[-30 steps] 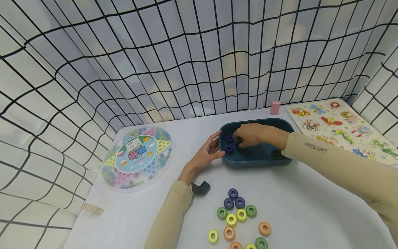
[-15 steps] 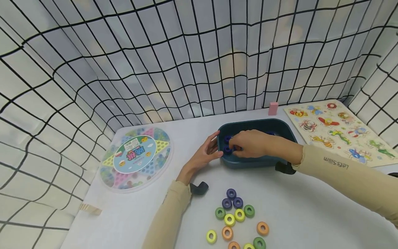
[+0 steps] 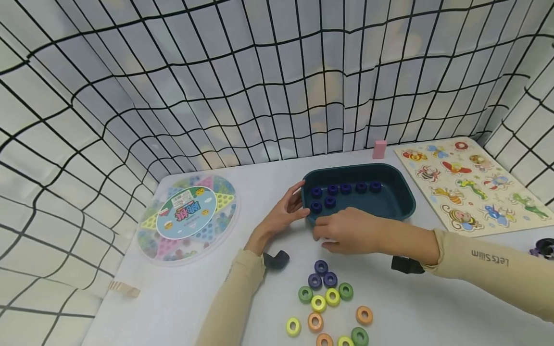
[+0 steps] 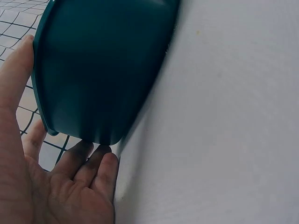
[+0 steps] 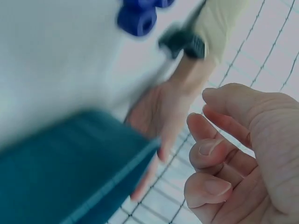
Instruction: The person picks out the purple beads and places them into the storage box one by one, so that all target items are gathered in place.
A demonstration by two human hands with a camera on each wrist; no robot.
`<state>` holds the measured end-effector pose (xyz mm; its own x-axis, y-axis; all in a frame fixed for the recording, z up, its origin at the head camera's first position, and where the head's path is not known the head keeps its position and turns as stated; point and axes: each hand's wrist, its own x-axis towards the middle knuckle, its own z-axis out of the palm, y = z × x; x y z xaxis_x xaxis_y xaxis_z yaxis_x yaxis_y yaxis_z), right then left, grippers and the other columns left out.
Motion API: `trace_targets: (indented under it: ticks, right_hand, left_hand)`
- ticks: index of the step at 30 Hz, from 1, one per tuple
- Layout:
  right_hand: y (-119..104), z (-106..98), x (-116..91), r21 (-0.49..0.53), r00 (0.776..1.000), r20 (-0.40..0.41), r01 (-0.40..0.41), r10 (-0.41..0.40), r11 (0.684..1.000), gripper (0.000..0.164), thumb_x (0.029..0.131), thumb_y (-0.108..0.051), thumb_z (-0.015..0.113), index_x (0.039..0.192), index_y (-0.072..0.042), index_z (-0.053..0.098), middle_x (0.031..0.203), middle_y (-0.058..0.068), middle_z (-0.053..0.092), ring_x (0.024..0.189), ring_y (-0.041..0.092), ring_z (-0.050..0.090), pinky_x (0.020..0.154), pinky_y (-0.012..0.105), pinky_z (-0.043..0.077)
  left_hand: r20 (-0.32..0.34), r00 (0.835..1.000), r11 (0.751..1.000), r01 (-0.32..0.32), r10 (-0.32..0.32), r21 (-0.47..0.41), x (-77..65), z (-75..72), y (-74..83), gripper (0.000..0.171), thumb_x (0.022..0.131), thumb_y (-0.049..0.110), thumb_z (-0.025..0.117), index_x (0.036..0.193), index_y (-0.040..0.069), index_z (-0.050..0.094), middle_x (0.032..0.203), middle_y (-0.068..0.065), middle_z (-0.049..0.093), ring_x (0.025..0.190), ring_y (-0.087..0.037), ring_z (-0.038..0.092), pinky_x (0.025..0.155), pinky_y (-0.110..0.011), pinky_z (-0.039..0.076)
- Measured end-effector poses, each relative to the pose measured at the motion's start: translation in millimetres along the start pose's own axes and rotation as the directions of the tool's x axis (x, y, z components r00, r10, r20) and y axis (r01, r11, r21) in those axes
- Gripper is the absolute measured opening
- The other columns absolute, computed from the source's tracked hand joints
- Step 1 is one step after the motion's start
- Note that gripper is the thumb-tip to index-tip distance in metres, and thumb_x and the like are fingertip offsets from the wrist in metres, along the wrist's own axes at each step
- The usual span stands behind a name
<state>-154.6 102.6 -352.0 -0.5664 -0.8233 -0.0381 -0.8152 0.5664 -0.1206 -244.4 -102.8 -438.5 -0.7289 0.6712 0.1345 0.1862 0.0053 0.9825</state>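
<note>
- The purple rings (image 3: 345, 191) sit inside the teal tray (image 3: 391, 202), just beyond your right grip (image 3: 348, 233): five along the far side, two nearer its left end.
- Your right grip is by the near rim, fingers loosely curved, a gap showing below the thumb.
- Your left grip (image 3: 283, 214) is spread wide, fingertips against the tray's left end.
- On the white tabletop (image 3: 415, 298), nearer you than either grip, lie loose rings (image 3: 332, 303) in purple, green, yellow and orange.
- Left of your left grip rests a round game box (image 3: 186, 218); nearer you, a small wooden block (image 3: 124, 289).
- Beyond your right grip stands a pink block (image 3: 379, 149); to its right, an insect picture board (image 3: 473, 187).
- Black netting (image 3: 284, 85) over pale sheeting rises behind the tabletop and along both sides.
</note>
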Motion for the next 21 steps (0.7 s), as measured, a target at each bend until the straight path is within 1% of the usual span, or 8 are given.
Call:
trace_targets:
  ticks: [3,6,12,17,21]
  right_hand:
    - [-8.2,11.1,-4.6,0.006,0.998,0.047,0.043,-0.043,0.999,0.015,0.083,-0.025,0.065,0.097,-0.020,0.065,0.084,-0.008,0.057,0.058,0.001,0.046,0.051,0.015,0.043]
    - [-13.3,22.9,-8.2,0.016,0.993,0.088,0.078,-0.079,0.997,0.014,0.082,-0.024,0.065,0.096,-0.021,0.065,0.082,-0.010,0.057,0.056,0.000,0.045,0.049,0.015,0.041]
    - [-16.5,42.0,-11.9,0.020,0.986,0.123,0.113,-0.115,0.993,0.012,0.082,-0.026,0.065,0.093,-0.026,0.065,0.078,-0.014,0.054,0.057,-0.002,0.043,0.048,0.017,0.038]
    - [-16.7,47.6,-12.5,0.070,0.982,0.146,0.112,-0.121,0.991,0.013,0.083,-0.027,0.064,0.096,-0.026,0.066,0.081,-0.014,0.054,0.060,-0.001,0.043,0.050,0.017,0.039]
    - [-15.5,47.6,-13.0,0.079,0.981,0.150,0.108,-0.119,0.991,0.015,0.082,-0.028,0.064,0.097,-0.026,0.066,0.080,-0.014,0.055,0.059,-0.001,0.043,0.050,0.017,0.039]
  left_hand:
    - [-0.004,1.000,1.000,0.013,-0.013,0.015,0.8,-0.4,-0.3,0.075,0.087,0.011,0.059,0.145,0.014,0.012,0.147,-0.019,0.016,0.132,-0.030,0.022,0.107,-0.042,0.021]
    - [-0.001,1.000,1.000,0.015,-0.015,0.019,1.2,-1.0,-1.0,0.074,0.088,0.010,0.059,0.145,0.014,0.012,0.147,-0.018,0.016,0.133,-0.029,0.021,0.107,-0.041,0.020]
    - [-0.004,1.000,1.000,-0.002,0.002,0.009,1.3,-1.2,-2.3,0.076,0.086,0.012,0.061,0.145,0.013,0.013,0.147,-0.019,0.016,0.133,-0.031,0.021,0.107,-0.042,0.019]
    - [-0.011,1.000,1.000,0.000,0.000,0.007,1.7,-1.2,-2.3,0.077,0.086,0.014,0.062,0.145,0.013,0.014,0.147,-0.018,0.016,0.133,-0.030,0.022,0.107,-0.040,0.020]
    - [-0.008,1.000,1.000,-0.005,0.005,0.007,1.3,-1.1,-2.2,0.079,0.085,0.017,0.064,0.145,0.012,0.014,0.147,-0.018,0.016,0.133,-0.030,0.021,0.107,-0.040,0.019]
